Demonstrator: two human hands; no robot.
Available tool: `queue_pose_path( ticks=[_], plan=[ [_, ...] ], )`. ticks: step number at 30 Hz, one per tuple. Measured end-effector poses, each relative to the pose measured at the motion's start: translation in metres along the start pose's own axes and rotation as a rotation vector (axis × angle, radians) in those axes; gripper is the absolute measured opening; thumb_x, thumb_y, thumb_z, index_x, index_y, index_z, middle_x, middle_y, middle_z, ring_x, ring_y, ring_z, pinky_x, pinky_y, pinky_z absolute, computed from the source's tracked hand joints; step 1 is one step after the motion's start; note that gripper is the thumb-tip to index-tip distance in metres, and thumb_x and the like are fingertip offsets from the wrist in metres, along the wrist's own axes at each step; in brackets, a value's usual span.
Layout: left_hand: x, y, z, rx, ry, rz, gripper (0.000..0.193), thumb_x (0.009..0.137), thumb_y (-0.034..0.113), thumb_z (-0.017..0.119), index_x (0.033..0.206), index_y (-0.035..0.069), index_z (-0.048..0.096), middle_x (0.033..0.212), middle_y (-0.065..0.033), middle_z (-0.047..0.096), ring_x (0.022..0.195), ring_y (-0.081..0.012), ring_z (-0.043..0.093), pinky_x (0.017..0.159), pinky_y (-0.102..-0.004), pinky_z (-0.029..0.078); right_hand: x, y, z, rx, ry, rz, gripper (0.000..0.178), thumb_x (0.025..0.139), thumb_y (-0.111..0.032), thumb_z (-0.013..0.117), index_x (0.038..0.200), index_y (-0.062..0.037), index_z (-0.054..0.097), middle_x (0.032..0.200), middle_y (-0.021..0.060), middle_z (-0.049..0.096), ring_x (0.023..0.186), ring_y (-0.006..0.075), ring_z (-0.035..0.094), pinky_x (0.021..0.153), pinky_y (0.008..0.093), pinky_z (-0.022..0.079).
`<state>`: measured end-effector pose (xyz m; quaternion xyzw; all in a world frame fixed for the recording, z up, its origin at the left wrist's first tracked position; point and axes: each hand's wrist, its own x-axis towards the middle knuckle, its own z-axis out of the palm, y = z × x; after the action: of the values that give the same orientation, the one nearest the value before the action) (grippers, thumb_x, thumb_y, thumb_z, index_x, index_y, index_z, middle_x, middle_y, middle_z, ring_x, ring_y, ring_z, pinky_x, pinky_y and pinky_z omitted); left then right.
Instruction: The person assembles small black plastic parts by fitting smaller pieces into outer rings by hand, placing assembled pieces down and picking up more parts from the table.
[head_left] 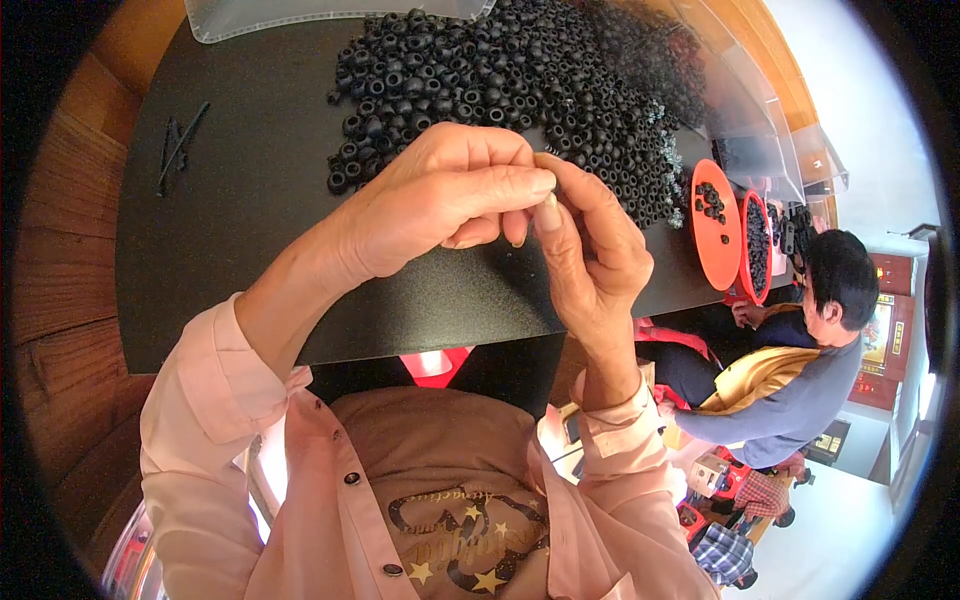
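Observation:
My left hand (440, 190) and my right hand (598, 240) meet above the dark table (250, 240), thumbs and fingertips pressed together. Both are closed in a pinch; whatever sits between the fingertips is hidden or too small to name. Just beyond them spreads a big heap of small round black parts (470, 75) with holes through them. At the heap's right side lies a patch of small silvery pieces (670, 160), too small to identify.
Several thin black rods (180, 150) lie at the table's left. Clear plastic bins (300, 25) stand along the far side. To the right are an orange-red dish (712, 250) with some black parts and a red tub of them (757, 290). A co-worker (790, 360) sits there.

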<state>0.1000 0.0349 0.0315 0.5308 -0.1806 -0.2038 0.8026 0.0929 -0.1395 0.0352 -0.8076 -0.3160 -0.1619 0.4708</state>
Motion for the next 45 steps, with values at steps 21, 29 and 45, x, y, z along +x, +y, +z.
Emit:
queue_pose_path(
  ticks=[21, 29, 45],
  plan=[
    [0.024, -0.015, 0.002, -0.085, 0.019, -0.058, 0.024, 0.092, 0.025, 0.056, 0.083, 0.003, 0.059, 0.067, -0.0012, 0.056, 0.048, -0.0004, 0.038, 0.040, -0.0151, 0.026, 0.008, 0.014, -0.025, -0.122, -0.048, -0.042, 0.021, 0.077, -0.001, 0.066, 0.097, 0.0017, 0.060, 0.071, 0.0070, 0.054, 0.057, 0.0134, 0.050, 0.049, 0.0246, 0.039],
    [0.024, -0.019, 0.001, -0.103, 0.020, -0.054, 0.023, 0.093, 0.024, 0.054, 0.088, 0.002, 0.059, 0.069, -0.0017, 0.056, 0.048, -0.0010, 0.038, 0.041, -0.0150, 0.028, 0.010, 0.013, -0.027, -0.148, -0.036, -0.075, 0.021, 0.076, 0.000, 0.068, 0.096, 0.0006, 0.061, 0.069, 0.0041, 0.053, 0.055, 0.0089, 0.048, 0.047, 0.0212, 0.037],
    [0.018, -0.014, 0.002, -0.278, 0.006, -0.096, 0.025, 0.096, 0.024, 0.047, 0.087, 0.002, 0.057, 0.072, -0.0038, 0.056, 0.048, -0.0019, 0.040, 0.041, -0.0158, 0.029, 0.014, 0.003, -0.027, -0.144, -0.078, -0.113, 0.026, 0.077, -0.001, 0.065, 0.103, 0.0020, 0.060, 0.070, 0.0109, 0.055, 0.058, 0.0228, 0.056, 0.051, 0.0307, 0.044]
  ],
)
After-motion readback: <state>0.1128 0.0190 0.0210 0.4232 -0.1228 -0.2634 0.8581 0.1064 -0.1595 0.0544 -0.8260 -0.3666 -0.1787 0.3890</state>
